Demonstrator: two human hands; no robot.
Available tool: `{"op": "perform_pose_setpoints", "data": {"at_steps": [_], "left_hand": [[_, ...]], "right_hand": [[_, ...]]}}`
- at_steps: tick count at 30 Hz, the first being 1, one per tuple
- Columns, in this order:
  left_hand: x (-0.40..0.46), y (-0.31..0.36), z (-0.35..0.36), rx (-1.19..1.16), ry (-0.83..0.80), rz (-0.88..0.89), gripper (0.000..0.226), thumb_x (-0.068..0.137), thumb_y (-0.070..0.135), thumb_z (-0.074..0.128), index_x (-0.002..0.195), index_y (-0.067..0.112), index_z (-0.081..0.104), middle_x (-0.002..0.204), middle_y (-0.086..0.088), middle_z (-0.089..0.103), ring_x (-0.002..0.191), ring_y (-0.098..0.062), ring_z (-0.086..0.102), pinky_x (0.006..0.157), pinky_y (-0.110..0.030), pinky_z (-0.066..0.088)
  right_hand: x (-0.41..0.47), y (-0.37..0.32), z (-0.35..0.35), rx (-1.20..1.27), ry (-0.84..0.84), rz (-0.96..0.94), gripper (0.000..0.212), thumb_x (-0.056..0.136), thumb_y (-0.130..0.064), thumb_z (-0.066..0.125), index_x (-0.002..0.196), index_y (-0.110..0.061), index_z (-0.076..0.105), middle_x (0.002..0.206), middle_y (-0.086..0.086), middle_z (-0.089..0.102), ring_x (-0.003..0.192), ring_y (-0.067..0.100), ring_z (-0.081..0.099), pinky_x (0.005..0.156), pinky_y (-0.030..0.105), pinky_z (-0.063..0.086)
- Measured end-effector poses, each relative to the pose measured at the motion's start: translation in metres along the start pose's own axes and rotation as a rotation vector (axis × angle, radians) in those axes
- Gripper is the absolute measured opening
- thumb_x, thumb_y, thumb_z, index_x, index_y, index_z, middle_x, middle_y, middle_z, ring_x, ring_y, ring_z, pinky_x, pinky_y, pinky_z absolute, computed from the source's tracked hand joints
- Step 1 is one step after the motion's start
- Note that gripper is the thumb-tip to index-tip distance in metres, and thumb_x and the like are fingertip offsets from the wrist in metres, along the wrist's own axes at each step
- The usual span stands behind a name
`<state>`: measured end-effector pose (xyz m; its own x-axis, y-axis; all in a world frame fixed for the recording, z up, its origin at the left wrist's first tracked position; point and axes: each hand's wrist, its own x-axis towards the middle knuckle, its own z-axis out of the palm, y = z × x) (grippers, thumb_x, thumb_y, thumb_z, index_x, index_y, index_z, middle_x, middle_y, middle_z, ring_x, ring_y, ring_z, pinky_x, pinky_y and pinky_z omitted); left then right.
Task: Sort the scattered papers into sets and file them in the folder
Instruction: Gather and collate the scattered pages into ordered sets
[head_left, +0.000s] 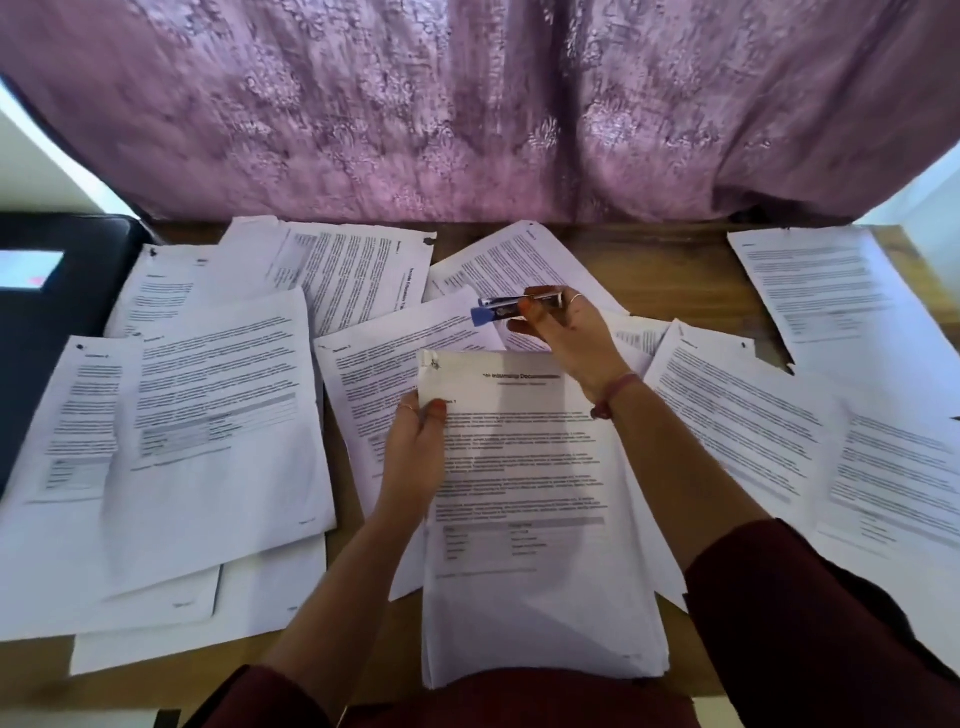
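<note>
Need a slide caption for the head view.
Left hand holds a paper set; right hand grips a stapler.

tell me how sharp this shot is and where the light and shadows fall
Head view: soft overall, body text unreadable; wide-angle bending at the edges; daylight glows through the purple curtain; the right hand holding the stapler shadows the held stack.

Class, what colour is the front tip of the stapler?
Blue, on the stapler in the right hand; head view.
</note>
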<state>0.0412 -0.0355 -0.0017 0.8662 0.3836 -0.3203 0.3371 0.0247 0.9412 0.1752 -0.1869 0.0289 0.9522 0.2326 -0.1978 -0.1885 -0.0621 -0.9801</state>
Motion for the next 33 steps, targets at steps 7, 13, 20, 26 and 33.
{"op": "perform_pose_setpoints", "data": {"at_steps": [7,13,20,26,33], "left_hand": [[-0.002,-0.011,0.012,-0.037,-0.014,-0.003,0.008,0.102,0.028,0.042,0.101,0.030,0.050,0.097,0.002,0.065,0.078,-0.008,0.068,0.059,-0.014,0.052],[-0.003,-0.016,0.016,-0.037,0.007,-0.019,0.017,0.101,0.034,0.043,0.114,0.024,0.050,0.095,0.002,0.067,0.075,-0.002,0.068,0.056,-0.014,0.052],[-0.004,-0.018,0.016,-0.031,0.029,0.015,0.014,0.101,0.034,0.044,0.110,0.027,0.053,0.087,0.012,0.068,0.074,-0.006,0.068,0.061,-0.018,0.056],[-0.005,-0.020,0.016,-0.056,0.035,0.024,0.012,0.100,0.033,0.044,0.107,0.030,0.054,0.080,0.020,0.066,0.074,0.000,0.064,0.061,-0.013,0.053],[-0.007,-0.020,0.016,-0.090,0.029,0.028,0.023,0.095,0.040,0.045,0.113,0.027,0.053,0.088,0.022,0.068,0.080,-0.004,0.067,0.060,-0.013,0.052]], "right_hand": [[0.002,0.014,-0.004,-0.430,0.003,-0.037,0.025,0.096,-0.039,0.051,0.114,-0.023,0.048,0.105,-0.012,0.057,0.090,0.001,0.060,0.069,0.007,0.046],[-0.007,0.022,-0.005,-0.402,0.009,-0.048,0.024,0.096,-0.039,0.052,0.115,-0.025,0.044,0.101,-0.019,0.057,0.078,-0.011,0.063,0.063,0.007,0.049],[0.006,0.007,-0.022,-0.070,-0.224,-0.051,0.015,0.095,-0.014,0.055,0.109,-0.013,0.051,0.104,0.006,0.068,0.091,0.015,0.071,0.086,0.026,0.055],[0.006,-0.004,-0.023,-0.270,-0.428,-0.061,0.017,0.092,-0.021,0.058,0.109,-0.022,0.056,0.095,-0.014,0.073,0.097,0.010,0.069,0.080,0.020,0.054],[0.012,-0.017,-0.023,-0.268,-0.441,-0.100,0.020,0.094,-0.005,0.055,0.111,-0.016,0.052,0.098,-0.008,0.069,0.094,0.004,0.068,0.081,0.014,0.049]]}}
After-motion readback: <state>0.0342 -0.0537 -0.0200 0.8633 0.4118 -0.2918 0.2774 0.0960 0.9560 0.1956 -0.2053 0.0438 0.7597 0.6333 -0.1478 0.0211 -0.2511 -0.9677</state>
